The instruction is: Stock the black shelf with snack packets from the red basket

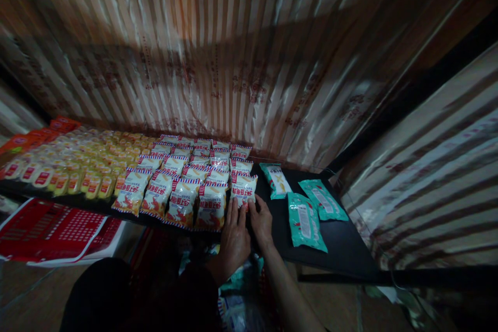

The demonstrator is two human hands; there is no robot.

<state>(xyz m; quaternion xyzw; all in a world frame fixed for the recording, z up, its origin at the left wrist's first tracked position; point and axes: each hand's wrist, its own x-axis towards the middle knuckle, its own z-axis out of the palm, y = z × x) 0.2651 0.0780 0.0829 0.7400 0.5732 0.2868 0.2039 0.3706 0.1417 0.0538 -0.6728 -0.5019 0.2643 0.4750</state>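
Dark clothing [97, 295] of the wearer, cut off by the lower edge, its folds lost in shadow. Under the table, teal wrappers [238, 281], partly covered by the forearms, lettering not legible. Left hand [236, 238] and right hand [261, 220], side by side, fingertips of both set against the lower end of one snack packet [244, 187]; whether they pinch it or merely press it cannot be told. Said packet stands in the rightmost column of the block, white, with large red characters, its bottom hidden by fingers. Left of it, matching packets [182, 199] in close rows, striped at the top edge, red characters ending seemingly in 上虾, reddish picture below; smaller print unreadable, rear rows largely overlapped. To the right, three teal packets [307, 223] on the black table [330, 249]: two with pale panels of fine, illegible text, the farthest with a white panel, dark characters and a yellowish picture. Low at left, one red basket [50, 228], cut by the frame. Above it, many small yellow packs [93, 166], red-labelled, wording too small to read. Beyond, orange packs [33, 140], blurred. Behind all, striped curtain [218, 52] with reddish printed marks, undecipherable.
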